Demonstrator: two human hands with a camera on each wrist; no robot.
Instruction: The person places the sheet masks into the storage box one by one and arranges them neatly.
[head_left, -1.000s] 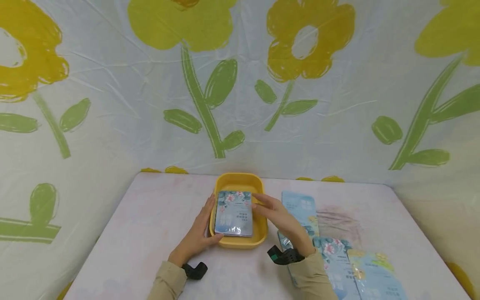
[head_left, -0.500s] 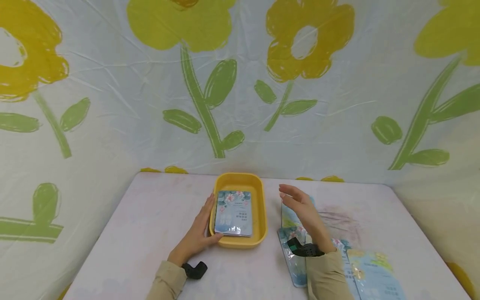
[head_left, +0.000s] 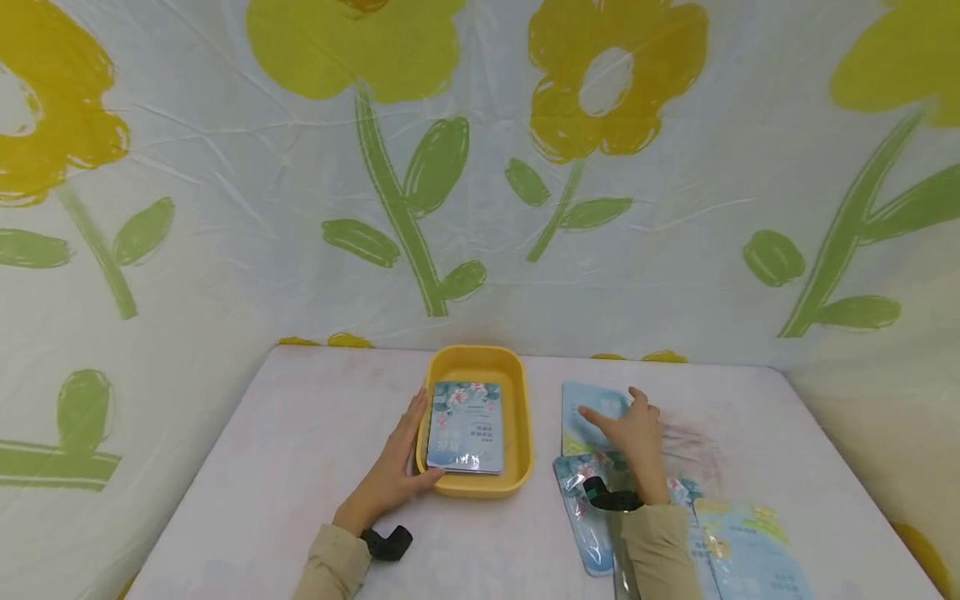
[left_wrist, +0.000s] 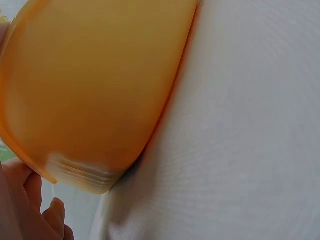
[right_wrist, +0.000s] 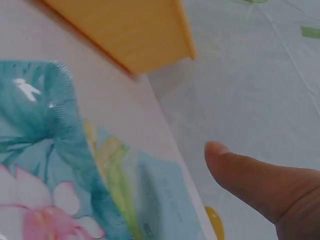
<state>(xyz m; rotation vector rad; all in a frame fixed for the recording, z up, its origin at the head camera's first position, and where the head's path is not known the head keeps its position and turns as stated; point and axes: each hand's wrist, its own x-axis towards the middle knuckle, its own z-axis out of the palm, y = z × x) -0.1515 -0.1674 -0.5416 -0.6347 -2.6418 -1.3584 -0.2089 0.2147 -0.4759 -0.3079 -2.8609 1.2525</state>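
Observation:
My left hand (head_left: 393, 458) rests along the left side of a yellow plastic bin (head_left: 520, 417), fingers fairly straight, thumb by its near left corner. Inside the bin lies a small stack of flat glossy sachets (head_left: 467, 427), the top one blue with pink flowers. My right hand (head_left: 633, 433) hovers over a light blue sachet (head_left: 576, 408) on the table, thumb and fingers spread and holding nothing. In the right wrist view the thumb (right_wrist: 245, 175) stands apart from that sachet (right_wrist: 170, 195). A flowered sachet (head_left: 588, 533) partly overlaps its near end.
Farther right lie more sachets, one with pink flowers (head_left: 697, 542) partly hidden by my sleeve, and one with yellow flowers (head_left: 750, 550). The pale table (head_left: 300, 433) meets a flower-printed cloth wall (head_left: 487, 308) at the back. Each wrist wears a black strap.
My right hand has moved right from the bin to above the light blue sachet, and its thumb and fingers have spread. The left hand has stayed at the bin.

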